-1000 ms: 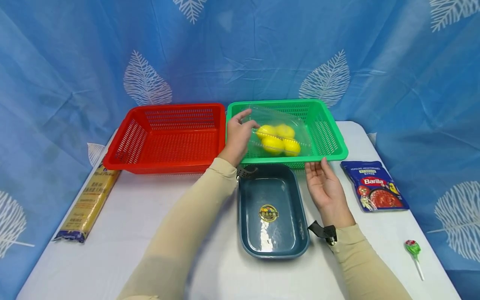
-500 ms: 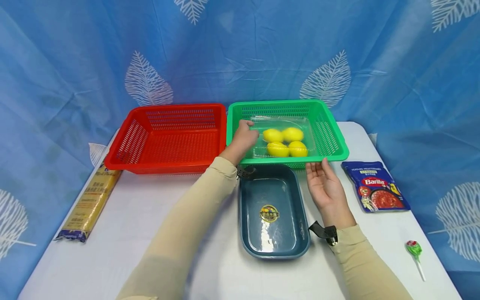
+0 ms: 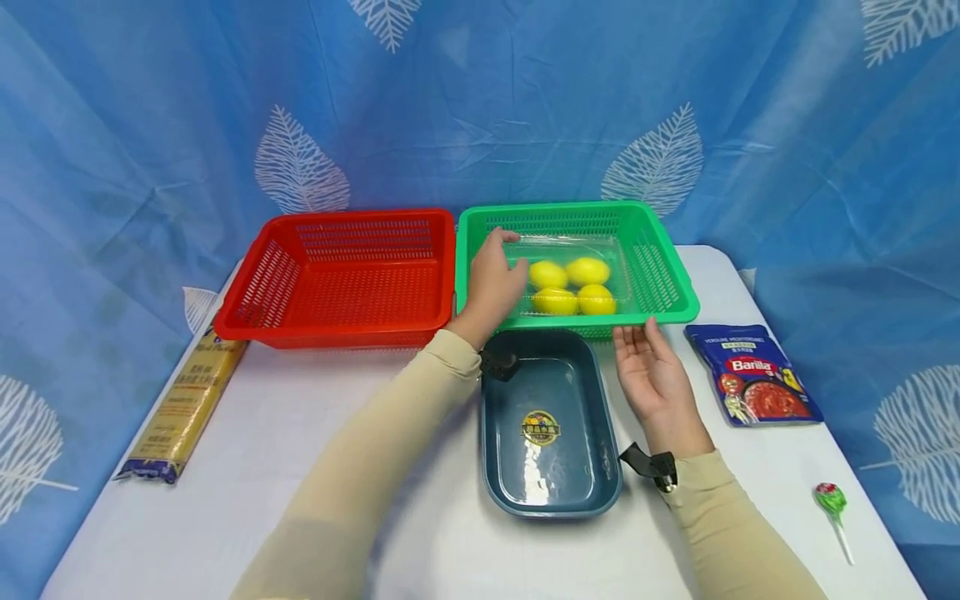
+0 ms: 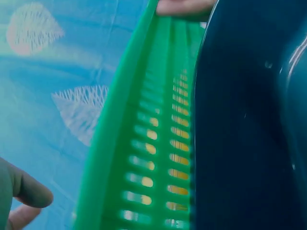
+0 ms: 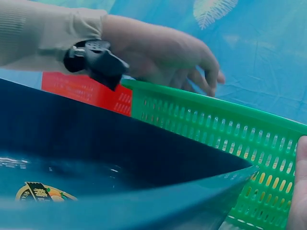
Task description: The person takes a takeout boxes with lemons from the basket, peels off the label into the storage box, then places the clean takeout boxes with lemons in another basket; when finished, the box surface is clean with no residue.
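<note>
Several lemons (image 3: pixel 554 302) sit in a clear plastic box (image 3: pixel 622 265), which lies flat inside the green basket (image 3: pixel 678 292). Over the basket's left part is my left hand (image 3: pixel 493 279), fingers loosely bent and nothing between them, close to the box's left edge. With its palm turned up, my right hand (image 3: pixel 654 375) touches the basket's front wall near the right corner; its thumb reaches the rim and its fingers look mostly straight. In the right wrist view, the left hand (image 5: pixel 165 55) hangs over the basket's rim. Part of the box is hidden behind the left hand.
A red basket (image 3: pixel 446 317) stands left of the green one. Before the green basket lies a dark blue dish (image 3: pixel 555 475). A yellow spaghetti packet (image 3: pixel 187 400) is at the left edge; a Barilla sauce pouch (image 3: pixel 753 375) and a lollipop (image 3: pixel 831 500) lie at the right.
The clear box of lemons was tilted at my left hand and has come down flat in the green basket. My left hand has let go and lifted slightly. The right hand has stayed put.
</note>
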Action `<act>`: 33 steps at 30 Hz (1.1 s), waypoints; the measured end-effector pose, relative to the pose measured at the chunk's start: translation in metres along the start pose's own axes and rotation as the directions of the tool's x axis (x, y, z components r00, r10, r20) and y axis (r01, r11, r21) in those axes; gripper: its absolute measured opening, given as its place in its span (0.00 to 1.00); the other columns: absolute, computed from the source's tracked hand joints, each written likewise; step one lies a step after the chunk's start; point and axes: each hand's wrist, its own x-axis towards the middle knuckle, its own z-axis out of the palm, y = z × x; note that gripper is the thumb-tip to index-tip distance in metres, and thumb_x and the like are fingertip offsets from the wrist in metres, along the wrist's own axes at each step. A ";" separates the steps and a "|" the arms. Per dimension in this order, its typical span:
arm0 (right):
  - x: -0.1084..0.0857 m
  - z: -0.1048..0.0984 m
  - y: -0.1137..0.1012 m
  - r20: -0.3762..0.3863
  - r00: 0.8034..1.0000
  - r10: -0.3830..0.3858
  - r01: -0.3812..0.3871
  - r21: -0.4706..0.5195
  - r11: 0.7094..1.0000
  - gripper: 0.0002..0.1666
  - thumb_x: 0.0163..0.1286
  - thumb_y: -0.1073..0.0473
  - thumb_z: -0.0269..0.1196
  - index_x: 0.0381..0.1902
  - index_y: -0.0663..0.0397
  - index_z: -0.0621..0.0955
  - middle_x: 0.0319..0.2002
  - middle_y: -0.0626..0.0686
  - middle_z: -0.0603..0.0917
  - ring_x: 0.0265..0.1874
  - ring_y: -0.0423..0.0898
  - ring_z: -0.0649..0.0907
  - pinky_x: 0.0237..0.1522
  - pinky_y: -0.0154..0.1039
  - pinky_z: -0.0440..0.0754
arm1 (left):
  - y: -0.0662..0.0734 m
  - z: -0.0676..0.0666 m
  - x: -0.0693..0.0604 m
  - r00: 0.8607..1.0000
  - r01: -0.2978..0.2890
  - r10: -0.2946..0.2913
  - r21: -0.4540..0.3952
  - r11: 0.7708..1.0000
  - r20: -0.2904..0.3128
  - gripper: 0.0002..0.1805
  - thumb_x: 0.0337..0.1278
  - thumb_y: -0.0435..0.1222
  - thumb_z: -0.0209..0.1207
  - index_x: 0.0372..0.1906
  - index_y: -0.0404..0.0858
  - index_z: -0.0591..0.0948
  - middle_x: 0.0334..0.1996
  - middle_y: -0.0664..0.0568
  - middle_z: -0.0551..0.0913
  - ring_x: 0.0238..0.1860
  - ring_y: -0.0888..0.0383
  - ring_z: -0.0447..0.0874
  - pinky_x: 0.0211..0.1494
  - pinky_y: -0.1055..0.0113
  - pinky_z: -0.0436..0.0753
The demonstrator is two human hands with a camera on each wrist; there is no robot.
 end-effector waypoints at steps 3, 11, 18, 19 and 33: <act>0.001 0.000 0.001 0.005 1.000 0.002 -0.002 -0.005 1.000 0.10 0.76 0.69 0.63 0.51 0.63 0.74 0.45 0.58 0.77 0.46 0.53 0.82 0.67 0.42 0.77 | 0.002 -0.008 -0.011 0.993 -0.118 0.118 0.020 0.993 -0.020 0.20 0.71 0.31 0.56 0.65 0.36 0.77 0.79 0.49 0.65 0.38 0.48 0.82 0.21 0.63 0.73; 0.003 -0.002 0.004 -0.001 1.000 0.004 -0.004 -0.017 1.000 0.12 0.77 0.68 0.63 0.53 0.61 0.73 0.47 0.57 0.77 0.47 0.51 0.81 0.67 0.42 0.76 | -0.029 -0.066 -0.048 0.922 -0.377 0.384 0.118 0.919 -0.050 0.19 0.65 0.27 0.56 0.59 0.31 0.80 0.72 0.46 0.75 0.50 0.46 0.83 0.28 0.58 0.75; 0.004 -0.002 0.002 0.004 1.000 -0.010 0.010 -0.035 0.999 0.09 0.77 0.68 0.62 0.51 0.63 0.75 0.45 0.58 0.77 0.45 0.52 0.82 0.67 0.43 0.77 | -0.067 -0.133 -0.075 0.860 -0.469 0.508 0.315 0.825 -0.051 0.18 0.62 0.25 0.59 0.57 0.27 0.80 0.68 0.37 0.76 0.71 0.41 0.70 0.76 0.45 0.67; 0.004 -0.002 0.002 0.004 1.000 -0.012 0.012 -0.044 0.999 0.09 0.77 0.68 0.62 0.51 0.63 0.75 0.45 0.58 0.77 0.45 0.52 0.82 0.66 0.43 0.77 | -0.073 -0.143 -0.077 0.850 -0.479 0.524 0.347 0.806 -0.044 0.18 0.62 0.25 0.59 0.57 0.26 0.80 0.68 0.35 0.76 0.72 0.40 0.69 0.77 0.45 0.64; 0.000 0.001 -0.004 -0.038 0.999 -0.020 0.012 -0.205 0.979 0.06 0.78 0.66 0.62 0.48 0.59 0.75 0.43 0.58 0.77 0.43 0.51 0.82 0.64 0.44 0.79 | -0.117 -0.214 -0.107 0.885 -0.366 0.460 0.508 0.780 -0.069 0.21 0.66 0.33 0.65 0.60 0.26 0.79 0.69 0.33 0.74 0.74 0.36 0.65 0.81 0.45 0.53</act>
